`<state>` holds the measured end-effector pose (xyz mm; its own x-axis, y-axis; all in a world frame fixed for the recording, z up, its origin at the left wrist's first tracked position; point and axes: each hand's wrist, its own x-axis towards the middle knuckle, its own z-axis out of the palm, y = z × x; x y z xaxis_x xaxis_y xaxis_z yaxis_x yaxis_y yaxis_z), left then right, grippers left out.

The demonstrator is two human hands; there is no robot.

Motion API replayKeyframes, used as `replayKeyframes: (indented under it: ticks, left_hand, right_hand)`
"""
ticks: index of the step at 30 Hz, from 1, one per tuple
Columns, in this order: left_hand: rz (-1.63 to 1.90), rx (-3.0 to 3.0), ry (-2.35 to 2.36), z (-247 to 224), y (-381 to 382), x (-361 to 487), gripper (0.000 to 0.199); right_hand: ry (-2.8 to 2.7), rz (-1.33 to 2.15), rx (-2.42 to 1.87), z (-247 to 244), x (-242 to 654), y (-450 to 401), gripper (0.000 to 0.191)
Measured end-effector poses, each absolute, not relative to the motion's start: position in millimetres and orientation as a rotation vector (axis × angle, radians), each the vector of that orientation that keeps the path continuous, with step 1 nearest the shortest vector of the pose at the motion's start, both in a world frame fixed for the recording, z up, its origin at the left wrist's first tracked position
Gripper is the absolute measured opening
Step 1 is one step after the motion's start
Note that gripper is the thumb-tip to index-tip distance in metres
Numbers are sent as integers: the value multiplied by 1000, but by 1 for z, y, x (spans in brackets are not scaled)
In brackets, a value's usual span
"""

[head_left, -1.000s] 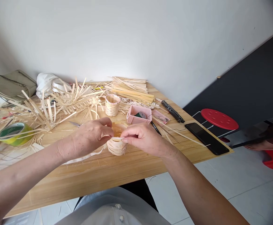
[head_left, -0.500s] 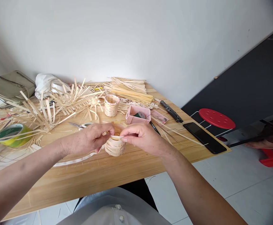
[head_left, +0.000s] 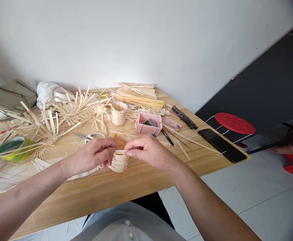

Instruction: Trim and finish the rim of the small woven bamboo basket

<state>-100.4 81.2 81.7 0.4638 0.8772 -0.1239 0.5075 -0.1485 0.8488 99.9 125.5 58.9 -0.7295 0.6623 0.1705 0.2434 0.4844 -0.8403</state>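
Pale woven wood strips form the small basket (head_left: 119, 163) upright near the table's (head_left: 106, 190) front edge, a white band at its rim pinched by the right hand (head_left: 148, 150); the left hand (head_left: 96, 154) curls beside it, its grip unclear. Lettering on the green-yellow tape roll (head_left: 15, 149) is unreadable.

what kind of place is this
Probably a small home or casual craft workspace: a wooden table against a plain wall holds heaped woven strips, a finished-looking little basket and scissors, with a red stool beside it.
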Motion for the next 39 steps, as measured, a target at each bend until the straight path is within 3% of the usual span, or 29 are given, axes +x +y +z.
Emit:
replayKeyframes:
  ticks: [4,9,14,31,39]
  left_hand:
    - [624,1875,1200,77,83,-98,33]
    - [745,1949,1269,61,87,-98,30]
    - [871,1993,1157,59,86,-97,13]
    - [904,2049,1121,62,90,-99,14]
    - [971,2360,1189,74,85,-96,13]
  right_hand:
    - [-2284,1096,-718,59,98,124,14]
    - [-2262,1039,-745,59,96,121,15]
    - [-2215,1061,-779,55,94,120,14]
    - [-2169,1022,-840,54,92,118,13]
    - [-2219,848,-771,64,95,113,11]
